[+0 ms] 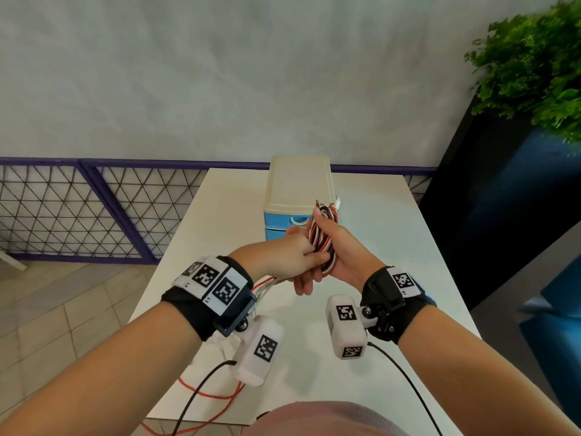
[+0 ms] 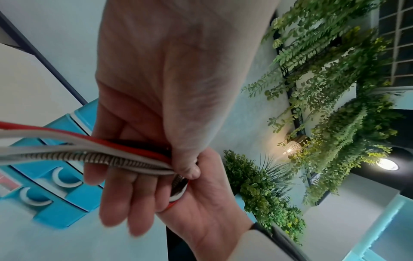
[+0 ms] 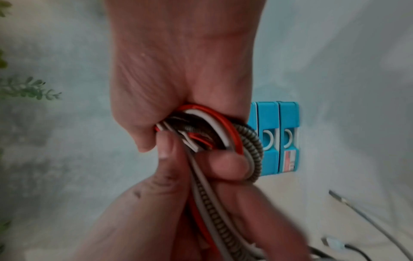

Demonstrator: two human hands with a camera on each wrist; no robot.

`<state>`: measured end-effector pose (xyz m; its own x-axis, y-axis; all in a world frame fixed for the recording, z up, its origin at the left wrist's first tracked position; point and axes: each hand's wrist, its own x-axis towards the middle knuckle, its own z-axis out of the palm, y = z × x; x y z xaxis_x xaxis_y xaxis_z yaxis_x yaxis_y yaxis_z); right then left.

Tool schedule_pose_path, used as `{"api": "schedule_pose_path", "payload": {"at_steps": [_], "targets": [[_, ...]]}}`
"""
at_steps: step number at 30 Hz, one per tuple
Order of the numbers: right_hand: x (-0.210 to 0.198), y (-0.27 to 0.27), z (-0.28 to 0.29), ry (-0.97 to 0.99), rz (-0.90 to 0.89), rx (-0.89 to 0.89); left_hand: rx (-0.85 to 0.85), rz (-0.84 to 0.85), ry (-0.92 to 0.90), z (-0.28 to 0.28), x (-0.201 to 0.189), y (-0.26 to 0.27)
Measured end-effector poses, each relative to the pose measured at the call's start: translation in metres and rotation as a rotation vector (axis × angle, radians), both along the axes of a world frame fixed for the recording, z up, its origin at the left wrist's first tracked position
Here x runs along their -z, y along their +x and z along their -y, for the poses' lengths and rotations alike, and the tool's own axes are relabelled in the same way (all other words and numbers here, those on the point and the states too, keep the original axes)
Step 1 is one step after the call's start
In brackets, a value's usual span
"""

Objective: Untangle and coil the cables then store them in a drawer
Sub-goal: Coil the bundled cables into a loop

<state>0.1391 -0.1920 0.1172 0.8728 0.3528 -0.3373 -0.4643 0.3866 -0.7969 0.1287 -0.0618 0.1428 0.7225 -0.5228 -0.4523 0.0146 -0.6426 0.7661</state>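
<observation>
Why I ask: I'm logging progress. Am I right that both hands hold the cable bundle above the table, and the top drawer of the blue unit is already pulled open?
Not quite. Both hands, left and right, do hold the cable bundle above the table, but the blue unit has its drawers closed, fronts flush, as the right wrist view shows.

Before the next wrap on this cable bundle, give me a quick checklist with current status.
1. Right hand grips the coiled cable bundle: ok.
2. Left hand holds the loose cable strands feeding the coil: ok.
3. All cable length coiled: not ok; a red cable trails off the white table edge.
4. Blue drawer unit open for storing: not ok, visible drawers shut.
5. Strands free of knots: cannot tell.
</observation>
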Motion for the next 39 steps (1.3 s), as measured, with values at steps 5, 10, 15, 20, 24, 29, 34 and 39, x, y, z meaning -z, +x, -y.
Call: {"api": "schedule_pose_path", "payload": {"at_steps": [5, 10, 15, 20, 24, 29, 34, 39], "targets": [[-0.004, -0.002, -0.012, 0.007, 0.046, 0.228, -0.023, -0.195, 0.062, -0.004, -0.002, -0.007], [-0.010, 0.003, -0.019, 0.025, 0.068, 0.357, -0.036, -0.171, 0.065, -0.010, 0.013, -0.016], [-0.008, 0.006, -0.024, 0.160, -0.024, 0.455, -0.063, -0.120, -0.124, -0.013, 0.023, -0.017], [-0.017, 0.017, -0.007, 0.149, 0.013, 0.548, -0.101, -0.240, -0.425, -0.034, 0.041, -0.025], [-0.016, 0.023, 0.007, 0.157, 0.016, 0.630, -0.083, -0.348, -0.486, -0.048, 0.040, -0.023], [-0.023, 0.024, 0.026, 0.123, 0.019, 0.679, -0.149, -0.445, -0.497, -0.062, 0.042, -0.017], [-0.022, 0.026, 0.031, -0.099, 0.093, 0.624, -0.005, -0.080, -0.196, -0.056, 0.036, -0.002], [-0.028, 0.014, 0.026, -0.510, 0.225, 0.244, 0.132, 0.496, 0.230, -0.050, 0.022, 0.020]]}}
